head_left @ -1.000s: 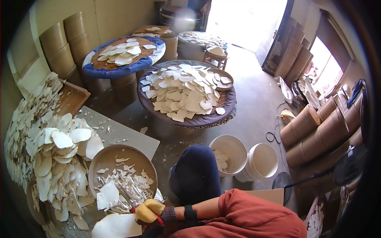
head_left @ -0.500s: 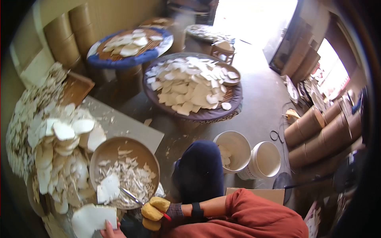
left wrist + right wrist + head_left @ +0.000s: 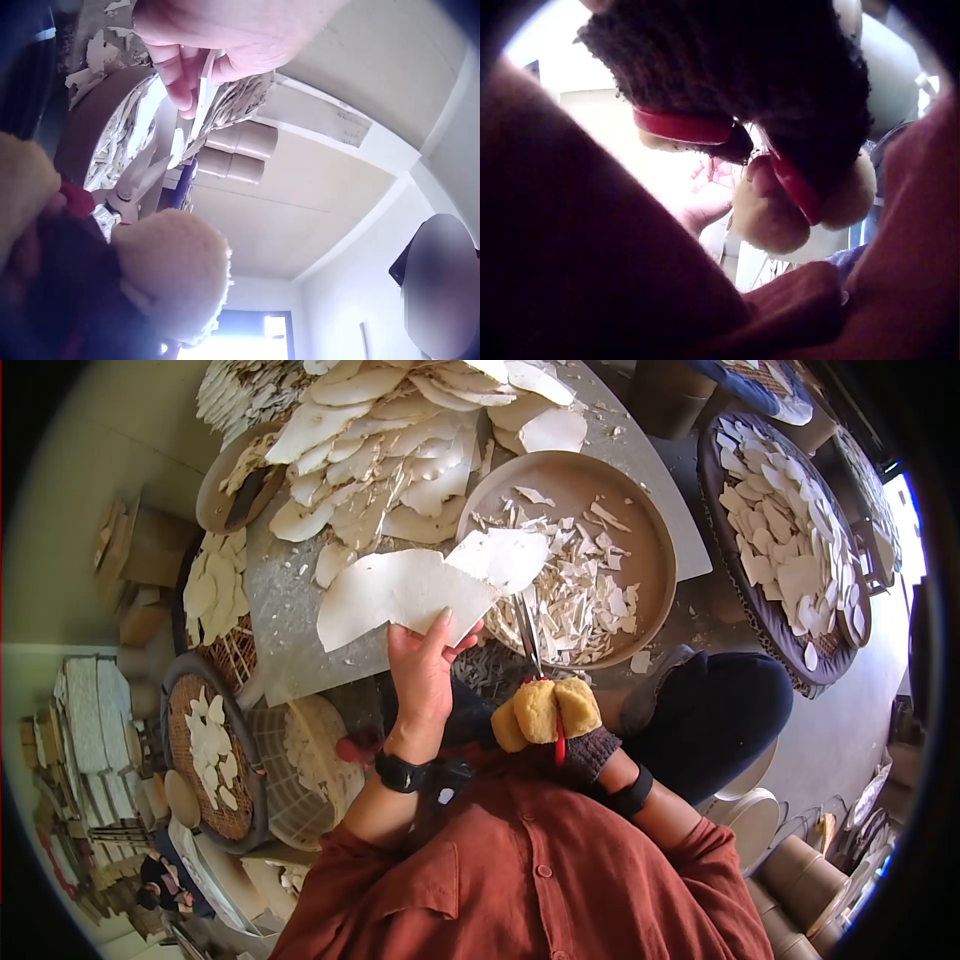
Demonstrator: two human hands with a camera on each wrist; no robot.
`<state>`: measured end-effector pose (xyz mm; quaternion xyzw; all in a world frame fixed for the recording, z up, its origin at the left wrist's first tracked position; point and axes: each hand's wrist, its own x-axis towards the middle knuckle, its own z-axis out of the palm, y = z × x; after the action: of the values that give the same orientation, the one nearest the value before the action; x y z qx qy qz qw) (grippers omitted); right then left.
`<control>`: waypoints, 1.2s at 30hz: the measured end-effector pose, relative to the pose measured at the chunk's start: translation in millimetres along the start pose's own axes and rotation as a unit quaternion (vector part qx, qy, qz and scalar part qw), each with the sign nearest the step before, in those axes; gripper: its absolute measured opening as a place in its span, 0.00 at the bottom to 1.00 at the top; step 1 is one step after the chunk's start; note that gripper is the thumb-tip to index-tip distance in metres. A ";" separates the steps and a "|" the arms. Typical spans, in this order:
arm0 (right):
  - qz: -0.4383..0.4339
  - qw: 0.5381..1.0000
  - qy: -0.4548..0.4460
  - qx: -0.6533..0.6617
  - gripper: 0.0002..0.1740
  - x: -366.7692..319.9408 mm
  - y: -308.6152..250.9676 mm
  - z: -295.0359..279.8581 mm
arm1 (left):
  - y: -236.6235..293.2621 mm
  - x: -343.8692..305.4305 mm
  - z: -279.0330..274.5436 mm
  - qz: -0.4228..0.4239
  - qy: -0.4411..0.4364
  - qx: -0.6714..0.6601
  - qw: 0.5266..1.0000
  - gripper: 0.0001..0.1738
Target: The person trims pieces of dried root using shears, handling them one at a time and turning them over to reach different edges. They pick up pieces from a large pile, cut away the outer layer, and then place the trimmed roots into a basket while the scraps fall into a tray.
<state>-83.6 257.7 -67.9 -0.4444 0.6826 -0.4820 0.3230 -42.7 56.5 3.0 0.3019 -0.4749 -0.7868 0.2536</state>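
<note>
My left hand point(image 3: 425, 670), bare, pinches a large white flat sheet point(image 3: 385, 595) by its lower edge, thumb on top. In the left wrist view that hand point(image 3: 225, 37) holds the sheet edge-on. My right hand point(image 3: 560, 725), in a dark knitted glove with yellow padding, grips red-handled scissors point(image 3: 527, 632); their blades point up toward the sheet's right end, parted in the left wrist view. Another white piece point(image 3: 505, 558) lies at the rim of a round tray point(image 3: 655, 520) holding many cut scraps point(image 3: 590, 600). The right wrist view shows the glove point(image 3: 742, 75) and red handles point(image 3: 795, 187).
A heap of white sheets point(image 3: 390, 450) rests on the grey board point(image 3: 300, 660) beyond my left hand. At the right stands a round, cloth-rimmed rack point(image 3: 715, 510) piled with pieces. Woven trays point(image 3: 245, 800) are at the left. My bent knee point(image 3: 740, 710) is right of the scissors.
The head view has swung down and left. My left hand has brought the sheet over beside the round tray, near the scissors, which my right hand still holds.
</note>
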 end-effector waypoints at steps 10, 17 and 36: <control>-0.069 0.982 0.163 -0.061 0.15 27.4 -0.8 11.0 | -13.2 -10.6 8.0 -0.035 -0.057 0.053 0.996 0.26; -0.032 0.999 0.026 0.026 0.12 18.6 -3.9 7.8 | -40.3 9.0 -12.1 0.053 -0.007 0.084 0.995 0.24; 0.040 0.990 0.049 0.128 0.10 18.2 -7.3 7.4 | -18.1 5.7 -8.3 -0.031 -0.082 0.083 0.993 0.23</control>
<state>-82.2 237.2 -63.6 -0.3474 0.6474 -0.5733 0.3626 -42.7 55.2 -17.7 0.2707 -0.5479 -0.7746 0.1631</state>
